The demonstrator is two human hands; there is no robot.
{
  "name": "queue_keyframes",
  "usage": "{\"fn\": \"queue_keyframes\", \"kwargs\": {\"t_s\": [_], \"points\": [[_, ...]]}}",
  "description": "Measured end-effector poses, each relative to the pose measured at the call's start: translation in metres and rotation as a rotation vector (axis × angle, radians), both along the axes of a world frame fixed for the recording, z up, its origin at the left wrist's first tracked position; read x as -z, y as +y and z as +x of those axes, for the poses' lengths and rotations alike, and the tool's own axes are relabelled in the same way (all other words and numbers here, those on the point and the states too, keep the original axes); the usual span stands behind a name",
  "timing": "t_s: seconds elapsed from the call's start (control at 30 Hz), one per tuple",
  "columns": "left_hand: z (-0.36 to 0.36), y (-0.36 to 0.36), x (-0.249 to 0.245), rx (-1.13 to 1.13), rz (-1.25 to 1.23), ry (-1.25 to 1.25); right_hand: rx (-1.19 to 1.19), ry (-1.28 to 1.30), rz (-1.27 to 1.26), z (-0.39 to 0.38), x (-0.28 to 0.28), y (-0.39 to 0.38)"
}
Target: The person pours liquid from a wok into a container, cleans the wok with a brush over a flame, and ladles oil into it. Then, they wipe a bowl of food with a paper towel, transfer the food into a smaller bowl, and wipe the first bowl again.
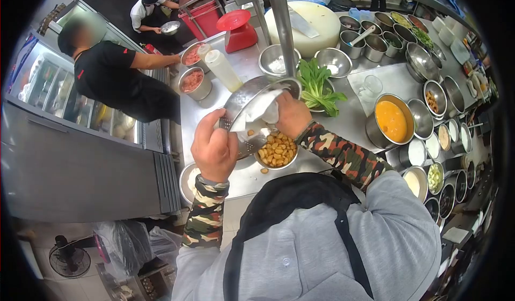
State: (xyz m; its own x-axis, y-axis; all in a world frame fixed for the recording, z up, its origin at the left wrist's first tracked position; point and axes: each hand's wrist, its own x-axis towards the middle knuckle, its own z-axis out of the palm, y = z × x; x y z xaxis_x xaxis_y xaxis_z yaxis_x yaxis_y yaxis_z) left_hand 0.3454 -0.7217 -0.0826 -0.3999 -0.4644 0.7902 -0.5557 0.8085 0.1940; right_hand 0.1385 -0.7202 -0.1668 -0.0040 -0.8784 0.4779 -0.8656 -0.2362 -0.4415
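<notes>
My left hand (pixel 213 145) is closed on the rim of a perforated metal colander (pixel 236 103), which is tilted above the steel counter. Inside the colander, my right hand (pixel 292 116) is closed on a white cloth or paper sheet (pixel 260 109); its fingertips are partly hidden. Just below my hands sits a metal bowl of golden-brown chunks (pixel 277 152), perhaps fried. A single loose chunk (pixel 264 170) lies on the counter beside that bowl.
Leafy greens (pixel 317 86) fill a bowl ahead. A pot of orange liquid (pixel 390 121) stands right, among several ingredient containers. A metal post (pixel 284 32) rises ahead. Left are meat pots (pixel 195 82), a squeeze bottle (pixel 224 71), a red scale (pixel 237 31) and a co-worker (pixel 115 78).
</notes>
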Motion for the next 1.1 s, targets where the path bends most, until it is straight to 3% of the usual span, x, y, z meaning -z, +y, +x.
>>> {"fn": "queue_keyframes", "kwargs": {"t_s": [0.07, 0.13, 0.2, 0.3, 0.4, 0.53, 0.6, 0.67, 0.7, 0.87, 1.0, 1.07, 1.1], "points": [[0.002, -0.003, 0.002, 0.01, -0.017, -0.012, -0.002, 0.016, 0.007, 0.001, -0.001, 0.006], [0.004, -0.006, 0.004, 0.029, -0.098, 0.012, -0.188, -0.003, -0.242, -0.006, -0.001, 0.007], [0.005, -0.004, 0.004, 0.023, -0.072, 0.013, -0.185, -0.044, -0.191, 0.001, 0.004, 0.008], [-0.001, -0.004, 0.002, 0.03, -0.017, 0.016, -0.401, -0.105, 0.01, 0.006, 0.005, 0.005], [-0.004, -0.003, 0.001, 0.029, 0.008, 0.004, -0.31, 0.011, 0.174, 0.026, 0.018, 0.004], [0.003, -0.013, 0.0, 0.007, -0.064, -0.01, -0.496, 0.043, -0.004, 0.012, 0.018, 0.026], [0.006, -0.015, 0.001, -0.001, -0.076, -0.01, -0.469, 0.03, 0.031, 0.009, 0.016, 0.025], [0.006, -0.012, 0.001, 0.003, -0.059, -0.011, -0.304, -0.048, -0.152, 0.007, 0.011, 0.017], [0.003, -0.011, 0.001, 0.005, -0.03, -0.01, -0.258, -0.098, -0.059, 0.009, 0.012, 0.014], [0.005, -0.018, 0.0, 0.005, -0.08, 0.004, -0.382, 0.088, 0.019, 0.0, 0.031, 0.027], [0.011, -0.02, 0.003, -0.05, 0.122, 0.083, -0.347, -0.03, 0.001, -0.007, 0.014, 0.028], [0.018, -0.03, 0.013, -0.07, 0.209, 0.206, -0.126, -0.285, -0.048, -0.002, -0.018, 0.021], [0.021, -0.035, 0.021, -0.094, 0.223, 0.282, -0.116, -0.289, -0.052, 0.003, -0.021, 0.011]]}}
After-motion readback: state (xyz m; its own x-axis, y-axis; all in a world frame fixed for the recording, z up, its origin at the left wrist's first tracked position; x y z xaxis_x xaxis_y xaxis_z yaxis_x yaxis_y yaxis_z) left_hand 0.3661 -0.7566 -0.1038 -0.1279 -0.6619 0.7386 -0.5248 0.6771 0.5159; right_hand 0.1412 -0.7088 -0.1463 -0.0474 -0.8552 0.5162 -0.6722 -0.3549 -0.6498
